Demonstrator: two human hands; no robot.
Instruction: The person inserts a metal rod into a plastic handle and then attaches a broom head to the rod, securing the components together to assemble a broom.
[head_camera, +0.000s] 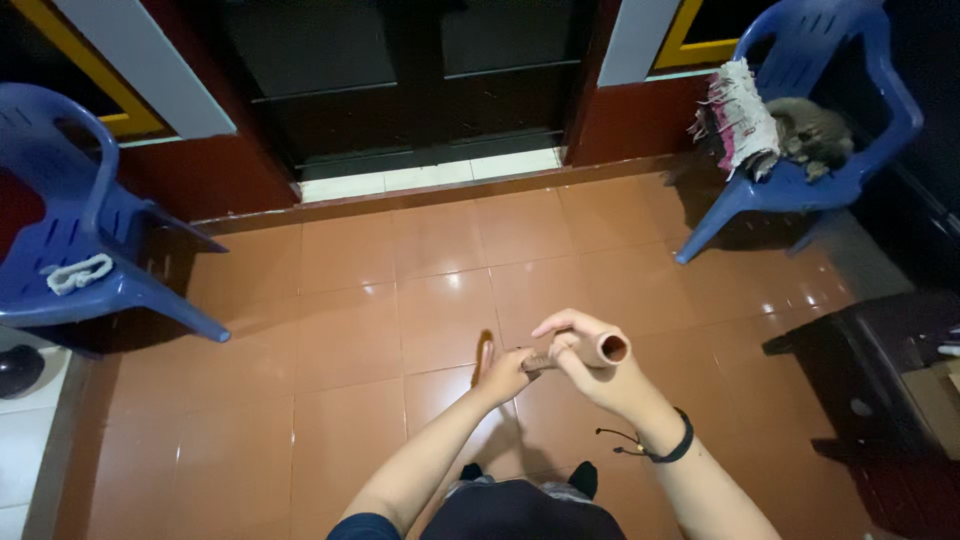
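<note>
My right hand grips a short brown tube whose open round end points toward the camera's right. My left hand is closed on the tube's other, narrower end, just left of the right hand. Both hands are held out in front of me above the brown tiled floor. A black band with a loose cord sits on my right wrist. The middle of the tube is hidden by my fingers.
A blue plastic chair with a white rag stands at the left. Another blue chair at the right holds a fringed cloth and a grey furry bundle. A dark doorway lies ahead. A dark low table stands at the right.
</note>
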